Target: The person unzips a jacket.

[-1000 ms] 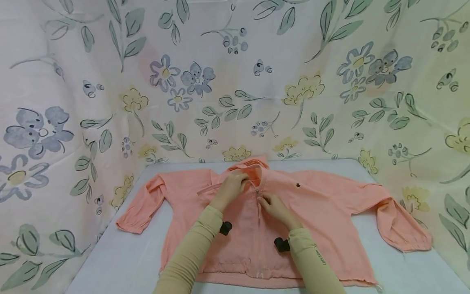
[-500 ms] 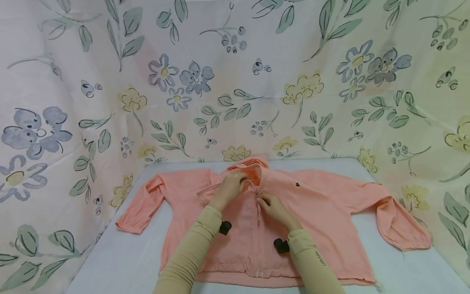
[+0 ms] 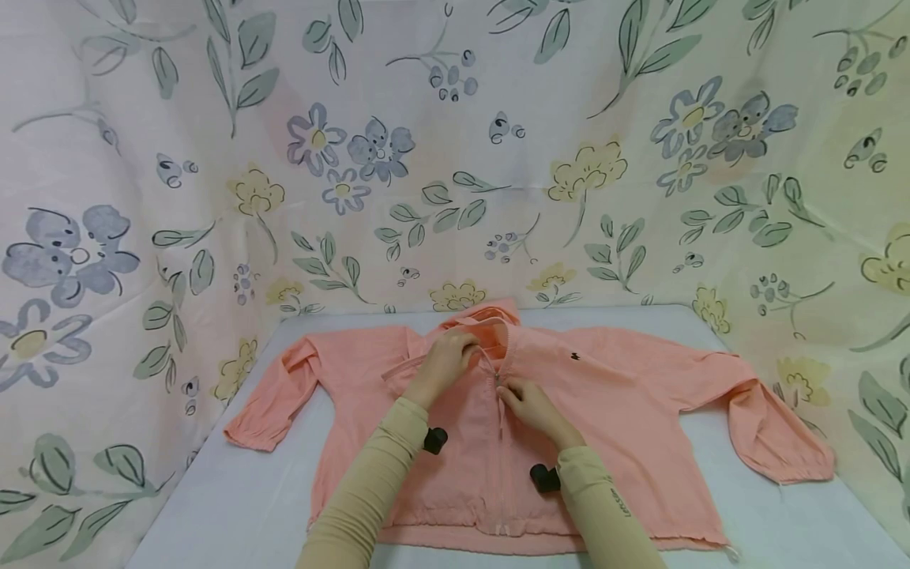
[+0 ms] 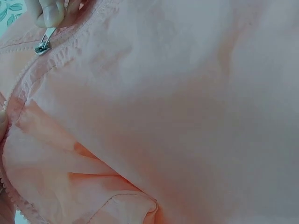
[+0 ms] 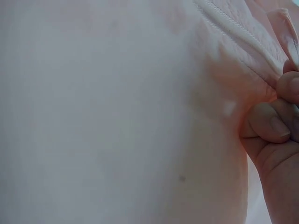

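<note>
A pink hooded zip jacket (image 3: 611, 427) lies spread front up, its sleeves out to both sides. Its front zipper is joined from the hem to just below the neckline and parts above that. My left hand (image 3: 446, 363) pinches the loose toothed edge on the left of the neck opening; only bits of its fingers (image 4: 3, 123) show in the left wrist view. With curled fingers, my right hand (image 3: 533, 407) pinches the pull tab of the metal zipper slider (image 4: 43, 48). In the right wrist view the thumb and fingers (image 5: 268, 123) are bunched together at the zipper.
The jacket rests on a white table (image 3: 206, 506). A floral cloth (image 3: 455, 158) hangs behind it and along both sides. The hood (image 3: 490, 312) is bunched at the far edge. Black wrist cameras (image 3: 546, 477) jut inward from the beige sleeves.
My right hand and the zipper slider have come slightly down the front of the jacket, so the neck opening parts a little lower. The left hand keeps its hold in nearly the same place.
</note>
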Tool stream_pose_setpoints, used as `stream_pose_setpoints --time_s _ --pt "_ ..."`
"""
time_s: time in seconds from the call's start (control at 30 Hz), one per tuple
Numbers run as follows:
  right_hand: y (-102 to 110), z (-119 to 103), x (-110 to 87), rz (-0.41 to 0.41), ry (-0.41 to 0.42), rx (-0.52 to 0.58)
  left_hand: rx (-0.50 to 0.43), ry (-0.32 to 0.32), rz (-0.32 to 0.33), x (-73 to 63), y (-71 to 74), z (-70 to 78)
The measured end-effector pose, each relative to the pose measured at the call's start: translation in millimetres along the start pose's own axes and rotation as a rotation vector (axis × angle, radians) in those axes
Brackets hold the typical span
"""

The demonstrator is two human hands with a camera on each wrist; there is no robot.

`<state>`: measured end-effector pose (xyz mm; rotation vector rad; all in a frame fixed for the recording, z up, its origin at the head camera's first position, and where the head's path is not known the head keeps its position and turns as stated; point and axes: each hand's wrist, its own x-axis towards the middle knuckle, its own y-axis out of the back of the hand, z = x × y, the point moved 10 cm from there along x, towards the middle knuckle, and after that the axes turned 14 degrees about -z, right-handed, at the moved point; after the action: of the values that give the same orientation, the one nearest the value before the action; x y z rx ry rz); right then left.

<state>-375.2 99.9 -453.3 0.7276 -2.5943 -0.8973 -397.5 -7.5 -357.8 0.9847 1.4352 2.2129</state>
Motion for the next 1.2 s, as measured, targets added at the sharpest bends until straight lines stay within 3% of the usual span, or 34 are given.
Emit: stream_pose_setpoints --time_s 0.63,1.2 --pt "-2.1 1.1 -4.2 -0.006 -0.008 0.016 -0.058 0.022 -0.006 -0.4 0.7 -5.7" --pt "-3.8 -7.5 -6.6 -0.084 0.018 -0.002 -0.095 0.056 -0.012 3.7 4.6 -10.4"
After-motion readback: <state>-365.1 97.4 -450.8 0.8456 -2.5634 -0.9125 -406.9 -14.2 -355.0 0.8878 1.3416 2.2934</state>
